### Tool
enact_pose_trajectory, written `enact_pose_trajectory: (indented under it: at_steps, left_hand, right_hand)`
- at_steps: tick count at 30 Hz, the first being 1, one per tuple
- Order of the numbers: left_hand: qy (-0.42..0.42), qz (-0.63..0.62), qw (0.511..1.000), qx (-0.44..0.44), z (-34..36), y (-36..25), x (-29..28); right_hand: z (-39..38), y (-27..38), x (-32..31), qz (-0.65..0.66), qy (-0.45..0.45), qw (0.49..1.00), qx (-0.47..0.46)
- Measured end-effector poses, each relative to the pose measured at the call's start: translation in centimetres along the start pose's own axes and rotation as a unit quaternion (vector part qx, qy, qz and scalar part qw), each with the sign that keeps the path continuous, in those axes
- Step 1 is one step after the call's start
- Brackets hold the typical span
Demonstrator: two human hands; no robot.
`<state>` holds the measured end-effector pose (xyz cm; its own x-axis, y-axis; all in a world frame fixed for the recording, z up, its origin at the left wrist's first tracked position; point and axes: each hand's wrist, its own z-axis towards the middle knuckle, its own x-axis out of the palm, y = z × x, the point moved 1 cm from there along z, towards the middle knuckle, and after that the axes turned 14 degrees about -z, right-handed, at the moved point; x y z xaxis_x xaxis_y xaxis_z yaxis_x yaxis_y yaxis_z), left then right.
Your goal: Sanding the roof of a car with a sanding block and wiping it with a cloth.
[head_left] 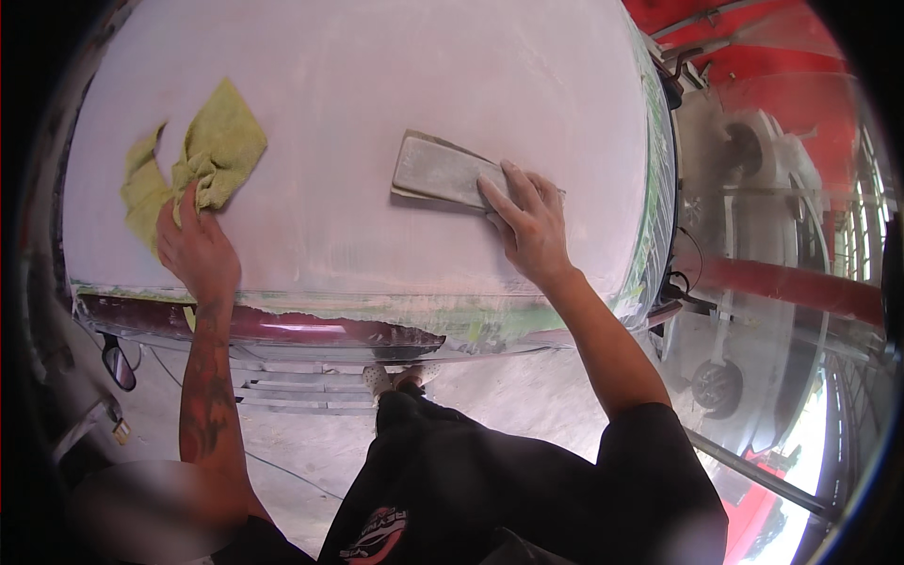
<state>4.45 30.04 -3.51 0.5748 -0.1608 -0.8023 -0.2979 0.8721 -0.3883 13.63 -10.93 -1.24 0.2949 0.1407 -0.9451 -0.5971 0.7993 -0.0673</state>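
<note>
The person leans over a big pale car panel (pixel 377 75) covered in dusty filler. The right hand (pixel 532 226) lies flat on the near end of a grey sanding block (pixel 443 171), with its fingers (pixel 513 193) spread a little and pressing down on it. The block's long side runs left to right and tips up a bit to the left, so most of it sticks out to the left of the fingers. The left hand (pixel 196 250) is well apart on the left side, pinching a yellow-green cloth (pixel 202 155) that rests bunched on the panel
</note>
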Motion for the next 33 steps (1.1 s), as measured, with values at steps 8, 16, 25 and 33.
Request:
enact_pose_trajectory:
  at_steps: [8, 16, 25, 33]
  left_hand:
    - [0.003, -0.016, 1.000, 0.018, 0.0, -1.3, 0.7]
    - [0.017, -0.002, 1.000, 0.006, -0.2, -0.5, 0.0]
    - [0.012, -0.016, 1.000, -0.004, 0.1, -1.5, 0.4]
    - [0.007, -0.002, 1.000, 0.004, -0.3, -0.5, 0.4]
  right_hand:
    - [14.0, -12.6, 3.8, -0.145, -0.071, 0.983, 0.092]
    - [1.9, -0.7, 0.3, -0.048, -0.005, 0.996, 0.075]
    - [16.2, -13.2, 3.0, -0.175, 0.046, 0.970, 0.164]
    - [1.9, 3.0, -0.4, -0.031, 0.007, 0.999, 0.018]
